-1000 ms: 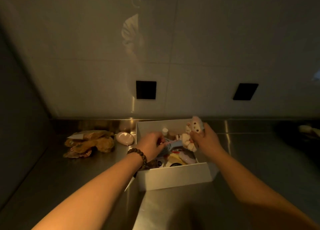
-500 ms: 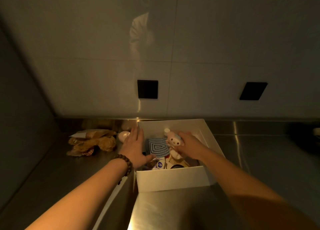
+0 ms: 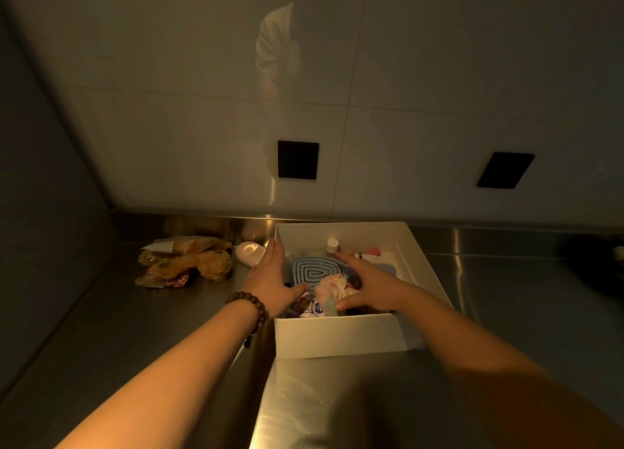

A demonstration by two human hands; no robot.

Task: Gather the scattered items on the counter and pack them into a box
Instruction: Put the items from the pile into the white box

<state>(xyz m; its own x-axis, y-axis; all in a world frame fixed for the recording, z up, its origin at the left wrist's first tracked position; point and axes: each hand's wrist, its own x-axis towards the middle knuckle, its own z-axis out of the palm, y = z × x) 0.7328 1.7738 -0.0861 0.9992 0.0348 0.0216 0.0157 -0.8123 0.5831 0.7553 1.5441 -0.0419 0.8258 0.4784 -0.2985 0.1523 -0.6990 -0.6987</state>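
Both forearms reach forward; the left hand [image 3: 270,280] lies flat and spread along the left wall of the white box [image 3: 341,335], gripping nothing. The right hand [image 3: 371,285] rests open, palm down, on the items inside, beside a blue patterned pad [image 3: 312,271]. Snack packets [image 3: 185,261] lie left on the worktop [image 3: 101,317]

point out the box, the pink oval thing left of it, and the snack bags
box [image 3: 337,335]: head view, near front wall.
pink oval thing [image 3: 249,252]: head view, top face.
snack bags [image 3: 189,261]: head view, middle of pile.
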